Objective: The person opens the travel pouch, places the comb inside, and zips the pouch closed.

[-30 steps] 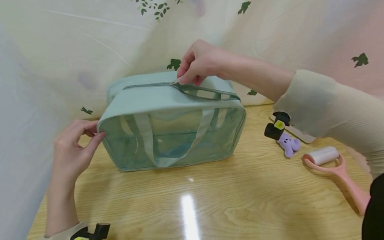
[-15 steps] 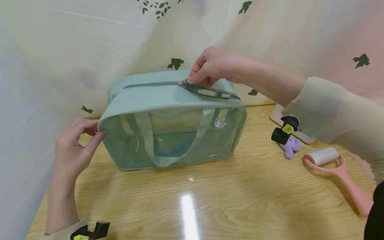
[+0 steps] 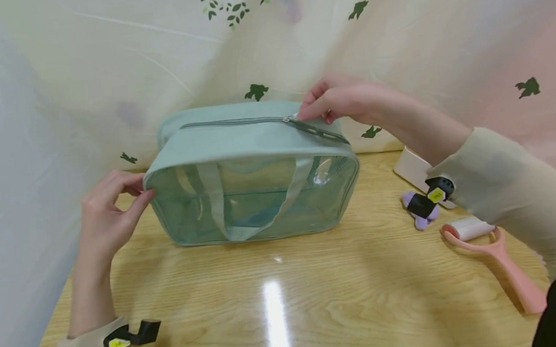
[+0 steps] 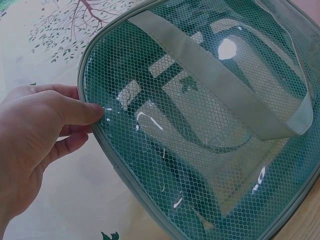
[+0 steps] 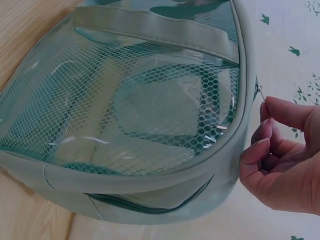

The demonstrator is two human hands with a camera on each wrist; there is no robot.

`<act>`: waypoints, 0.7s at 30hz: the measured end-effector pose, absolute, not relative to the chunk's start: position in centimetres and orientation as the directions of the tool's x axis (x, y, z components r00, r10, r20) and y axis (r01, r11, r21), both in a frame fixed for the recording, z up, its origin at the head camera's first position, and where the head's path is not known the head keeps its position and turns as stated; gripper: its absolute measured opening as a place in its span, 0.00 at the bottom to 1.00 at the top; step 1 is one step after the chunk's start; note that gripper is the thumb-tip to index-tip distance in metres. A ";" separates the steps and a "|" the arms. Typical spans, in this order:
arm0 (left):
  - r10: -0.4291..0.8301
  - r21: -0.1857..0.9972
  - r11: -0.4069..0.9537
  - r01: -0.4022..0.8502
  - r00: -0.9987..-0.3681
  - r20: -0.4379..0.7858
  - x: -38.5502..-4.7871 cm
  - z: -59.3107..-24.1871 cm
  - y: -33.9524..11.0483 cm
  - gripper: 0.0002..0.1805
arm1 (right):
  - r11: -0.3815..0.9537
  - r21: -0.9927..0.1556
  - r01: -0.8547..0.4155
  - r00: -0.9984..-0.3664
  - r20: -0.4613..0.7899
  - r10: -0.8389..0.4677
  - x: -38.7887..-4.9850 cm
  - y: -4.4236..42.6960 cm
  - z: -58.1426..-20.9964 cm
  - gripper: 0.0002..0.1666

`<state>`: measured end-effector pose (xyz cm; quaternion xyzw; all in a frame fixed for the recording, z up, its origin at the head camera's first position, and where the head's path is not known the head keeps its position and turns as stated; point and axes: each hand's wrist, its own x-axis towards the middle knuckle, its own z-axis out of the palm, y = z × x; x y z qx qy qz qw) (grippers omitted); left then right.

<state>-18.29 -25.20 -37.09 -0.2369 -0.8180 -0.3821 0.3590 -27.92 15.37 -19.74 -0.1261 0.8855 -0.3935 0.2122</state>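
Observation:
A pale green bag [image 3: 250, 198] with a see-through mesh front and a strap handle [image 4: 210, 85] stands upright on the wooden table. My left hand [image 3: 109, 210] pinches the bag's upper left edge between thumb and fingers; the left wrist view shows the thumb [image 4: 90, 114] on the front. At the top right, my right hand [image 3: 341, 99] pinches the zipper pull [image 5: 262, 93]. Left of the pull, the zipper [image 3: 234, 122] is closed. To its right, a narrow gap [image 3: 321, 131] runs to the bag's right end. No contents are plainly visible through the front.
On the right of the table lie a pink-handled lint roller [image 3: 506, 264], a small purple figure [image 3: 421, 219] partly behind the wrist camera, and a pale flat object [image 3: 410, 166] partly under the right arm. A leaf-patterned cloth [image 3: 173, 56] hangs behind the bag.
My right hand has moved right along the bag's top with the zipper pull. The closed stretch of zipper has lengthened and the gap has narrowed. My left hand keeps its place.

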 end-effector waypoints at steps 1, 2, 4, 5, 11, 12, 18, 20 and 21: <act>0.113 0.454 0.598 0.661 -0.630 0.768 -18.2 -37.1 -25.2 0.22 | 0.653 -0.755 -0.054 -0.878 -0.276 -0.391 -27.9 15.6 -19.8 0.08; 0.114 0.453 0.597 0.662 -0.630 0.769 -18.2 -37.1 -25.3 0.22 | 0.647 -0.761 -0.050 -0.879 -0.274 -0.390 -27.9 15.8 -19.9 0.08; 0.119 0.450 0.593 0.667 -0.626 0.771 -18.2 -37.1 -25.3 0.22 | 0.642 -0.766 -0.038 -0.883 -0.276 -0.381 -27.9 16.3 -20.0 0.08; 0.122 0.449 0.591 0.670 -0.624 0.772 -18.2 -37.1 -25.3 0.22 | 0.640 -0.768 -0.030 -0.885 -0.278 -0.374 -27.9 16.6 -20.1 0.08; 0.129 0.449 0.592 0.669 -0.629 0.767 -18.1 -37.0 -25.4 0.21 | 0.626 -0.780 0.006 -0.897 -0.281 -0.341 -27.7 18.3 -20.7 0.09; 0.128 0.450 0.595 0.666 -0.632 0.765 -18.1 -37.0 -25.5 0.21 | 0.621 -0.784 0.009 -0.898 -0.279 -0.339 -27.7 18.5 -20.8 0.09; 0.123 0.455 0.596 0.662 -0.635 0.763 -17.9 -36.8 -25.4 0.20 | 0.573 -0.819 0.000 -0.897 -0.253 -0.361 -27.6 19.3 -21.1 0.09; 0.123 0.458 0.588 0.667 -0.633 0.764 -18.0 -36.8 -25.4 0.20 | 0.551 -0.834 0.001 -0.900 -0.241 -0.363 -27.6 19.7 -21.4 0.09; 0.125 0.459 0.583 0.671 -0.632 0.765 -18.0 -36.8 -25.3 0.20 | 0.539 -0.842 0.002 -0.902 -0.234 -0.362 -27.6 19.9 -21.5 0.10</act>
